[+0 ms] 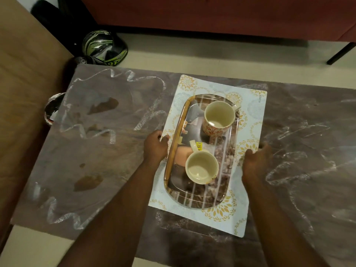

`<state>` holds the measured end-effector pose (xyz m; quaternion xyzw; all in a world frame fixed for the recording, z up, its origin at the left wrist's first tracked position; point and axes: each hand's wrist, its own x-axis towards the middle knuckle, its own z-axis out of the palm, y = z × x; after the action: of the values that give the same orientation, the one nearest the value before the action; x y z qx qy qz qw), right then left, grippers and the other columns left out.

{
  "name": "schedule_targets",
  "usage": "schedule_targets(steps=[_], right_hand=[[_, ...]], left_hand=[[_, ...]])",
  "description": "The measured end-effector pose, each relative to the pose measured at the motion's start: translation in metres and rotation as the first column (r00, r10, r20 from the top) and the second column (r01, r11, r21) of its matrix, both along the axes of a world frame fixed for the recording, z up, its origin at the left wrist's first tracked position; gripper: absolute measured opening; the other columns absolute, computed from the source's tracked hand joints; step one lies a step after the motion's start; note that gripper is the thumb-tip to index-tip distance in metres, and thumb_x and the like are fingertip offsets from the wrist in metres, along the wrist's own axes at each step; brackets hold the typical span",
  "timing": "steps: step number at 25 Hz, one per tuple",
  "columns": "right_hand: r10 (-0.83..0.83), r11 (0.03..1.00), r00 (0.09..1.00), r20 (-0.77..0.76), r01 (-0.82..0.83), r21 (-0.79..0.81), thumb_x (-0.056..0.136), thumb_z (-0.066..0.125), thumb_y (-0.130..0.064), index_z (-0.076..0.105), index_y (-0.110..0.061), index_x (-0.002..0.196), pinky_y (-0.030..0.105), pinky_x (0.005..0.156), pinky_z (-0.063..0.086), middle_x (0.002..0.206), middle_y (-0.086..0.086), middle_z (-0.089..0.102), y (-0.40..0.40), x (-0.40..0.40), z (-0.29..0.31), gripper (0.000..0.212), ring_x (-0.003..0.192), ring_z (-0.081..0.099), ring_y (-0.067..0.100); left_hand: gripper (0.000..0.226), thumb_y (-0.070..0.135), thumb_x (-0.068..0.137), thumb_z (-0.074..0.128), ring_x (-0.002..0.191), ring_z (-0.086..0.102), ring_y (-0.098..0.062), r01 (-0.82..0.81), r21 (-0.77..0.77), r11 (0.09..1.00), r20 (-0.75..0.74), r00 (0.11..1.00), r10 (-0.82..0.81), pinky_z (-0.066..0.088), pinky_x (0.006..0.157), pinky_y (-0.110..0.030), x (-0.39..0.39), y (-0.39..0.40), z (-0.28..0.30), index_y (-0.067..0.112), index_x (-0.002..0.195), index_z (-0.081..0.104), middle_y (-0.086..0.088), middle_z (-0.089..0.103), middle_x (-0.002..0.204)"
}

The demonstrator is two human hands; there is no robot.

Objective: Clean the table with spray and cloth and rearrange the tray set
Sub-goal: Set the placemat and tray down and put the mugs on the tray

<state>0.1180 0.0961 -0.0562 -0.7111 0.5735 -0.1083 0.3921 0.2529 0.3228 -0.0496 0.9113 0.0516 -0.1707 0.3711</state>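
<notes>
A pale placemat with yellow flower prints lies on the dark glossy table. On the mat rests a shiny rectangular tray with a wooden rim. Two cream cups stand on the tray: a far cup with an orange pattern and a near cup with a yellow sticker on its handle. My left hand grips the mat's left edge. My right hand grips its right edge. No spray bottle or cloth is in view.
Brown stains and white smears mark the table's left half; more smears cover the right half. A helmet sits on the floor beyond the far left corner. A red sofa runs along the back, a tan cushion at left.
</notes>
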Motion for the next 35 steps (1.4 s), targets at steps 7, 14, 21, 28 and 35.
schedule_targets(steps=[7,14,21,28,35], right_hand=[[0.16,0.981,0.979,0.126,-0.172,0.093,0.095,0.046,-0.006,0.046,0.005,0.121,0.054,0.088,0.048,0.112,0.027,0.059,0.049,0.015,-0.003,0.029,0.101,0.058,0.042],[0.181,0.981,0.981,0.071,-0.185,0.051,0.091,0.046,-0.013,0.047,0.0,0.118,0.045,0.083,0.048,0.111,0.024,0.06,0.167,0.103,0.01,0.03,0.1,0.059,0.041],[0.251,0.965,0.968,0.009,-0.251,0.07,0.093,0.048,-0.007,0.048,-0.002,0.121,0.04,0.083,0.05,0.112,0.022,0.062,0.28,0.188,0.015,0.028,0.099,0.06,0.036],[0.278,0.959,0.96,0.037,-0.279,0.045,0.095,0.044,-0.002,0.046,-0.001,0.124,0.02,0.07,0.033,0.114,0.018,0.061,0.337,0.214,0.01,0.029,0.098,0.059,0.03],[0.306,0.95,0.946,0.107,-0.311,0.038,0.089,0.047,0.004,0.044,-0.001,0.131,0.016,0.084,0.03,0.125,0.017,0.046,0.342,0.209,0.008,0.043,0.113,0.047,0.026]], left_hand=[[0.018,0.015,0.092,0.066,0.084,0.066,-0.026,-0.126,0.027,0.992,0.013,0.992,0.125,0.038,0.066,-0.024,0.012,0.053,0.012,0.002,0.101,0.073,-0.013,0.076,0.1],[0.021,0.019,0.09,0.068,0.083,0.068,-0.029,-0.096,0.056,0.994,0.005,0.995,0.095,0.04,0.068,-0.026,0.1,0.179,0.01,0.002,0.1,0.075,-0.016,0.076,0.096],[0.022,0.02,0.089,0.07,0.078,0.066,-0.025,-0.179,0.055,0.982,0.011,0.984,0.178,0.045,0.069,-0.027,0.168,0.305,0.012,0.001,0.098,0.076,-0.015,0.075,0.089],[0.027,0.022,0.09,0.07,0.087,0.072,-0.031,-0.236,0.047,0.97,0.008,0.972,0.236,0.056,0.081,-0.038,0.189,0.363,0.008,0.002,0.107,0.074,-0.017,0.076,0.098],[0.027,0.019,0.094,0.062,0.097,0.068,-0.034,-0.163,0.112,0.98,0.038,0.986,0.16,0.045,0.077,-0.03,0.181,0.358,0.01,0.001,0.111,0.07,-0.018,0.074,0.108]])
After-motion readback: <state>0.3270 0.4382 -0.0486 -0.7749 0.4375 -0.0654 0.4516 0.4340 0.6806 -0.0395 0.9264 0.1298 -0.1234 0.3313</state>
